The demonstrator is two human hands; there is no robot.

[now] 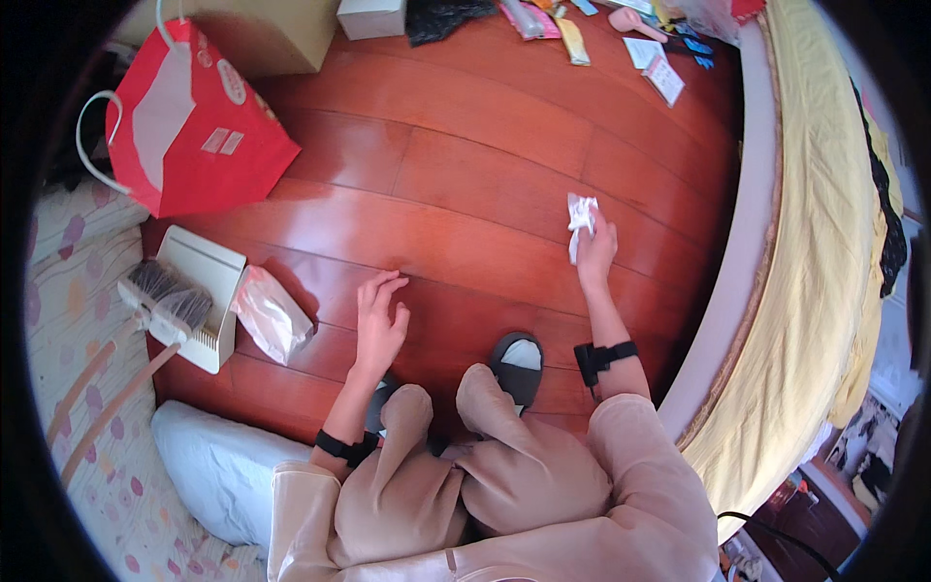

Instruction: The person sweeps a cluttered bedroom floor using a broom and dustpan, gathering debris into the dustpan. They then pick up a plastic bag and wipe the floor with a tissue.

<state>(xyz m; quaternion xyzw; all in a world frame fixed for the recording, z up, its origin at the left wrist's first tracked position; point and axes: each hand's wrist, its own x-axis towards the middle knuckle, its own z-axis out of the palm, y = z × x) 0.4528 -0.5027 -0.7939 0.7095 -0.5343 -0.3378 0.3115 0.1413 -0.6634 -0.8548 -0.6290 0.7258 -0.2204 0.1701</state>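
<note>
My right hand (598,248) is closed around a crumpled white tissue (581,211), held over the reddish-brown wooden floor (465,209). Part of the tissue is hidden behind my fingers. My left hand (381,325) hovers in front of my knees with its fingers spread and bent, and nothing is in it. The closest thing to that hand is a pinkish-white plastic packet (272,316), lying to its left on the floor. Beyond the packet stands a white dustpan (215,254), with a dark-bristled broom (167,296) in front of it.
A red paper bag (208,145) stands at the far left beside a cardboard box (286,39). Small packets and cards (663,80) lie scattered at the far right. A bed with a yellow sheet (815,223) runs along the right. A pale blue cushion (218,466) sits near left.
</note>
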